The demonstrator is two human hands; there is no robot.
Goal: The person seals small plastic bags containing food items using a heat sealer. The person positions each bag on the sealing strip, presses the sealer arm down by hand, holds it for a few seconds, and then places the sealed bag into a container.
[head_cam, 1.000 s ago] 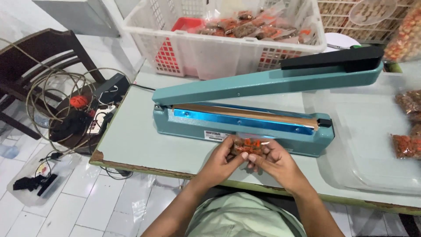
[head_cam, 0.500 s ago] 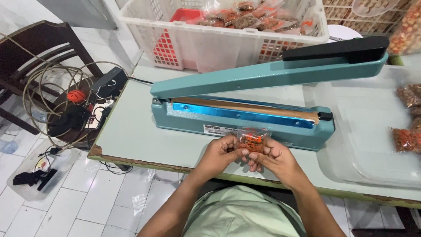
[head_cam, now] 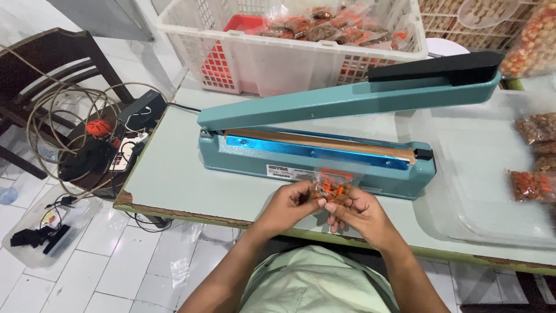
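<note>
Pinching a small clear plastic bag of orange-red snacks (head_cam: 333, 186) with both hands, just above the near edge of the pale green table (head_cam: 174, 179) and right in front of the teal metal heat sealer (head_cam: 315, 155). Left hand (head_cam: 289, 204) curled, thumb and forefinger closed on the bag's left side; right hand (head_cam: 356, 211) likewise closed on the right side and lower corner, remaining fingers tucked under. Bag held upright, empty top pointing toward the sealer's brown strip, not touching it. Sealer's long arm (head_cam: 347, 98) raised, black grip at the far right.

For doing this well, in my judgement: settle the contents to the bottom, flatten the empty upper part between the fingertips, press out the air, keep the two edges of the mouth level and free of creases or crumbs. Keep fingertips low on the bag, well clear of the strip.

Counted: two hands, one bag between them, one sealer. One white plastic lattice basket (head_cam: 255, 64) behind the sealer, holding a heap of filled packets too tumbled to count, plus a red item inside. One clear shallow plastic tray (head_cam: 480, 174) on the right. Three filled packets (head_cam: 530, 185) visible at the right edge, possibly more beyond view. One dark wooden chair (head_cam: 46, 58) on the left, carrying a tangle of cables (head_cam: 63, 116).
</note>
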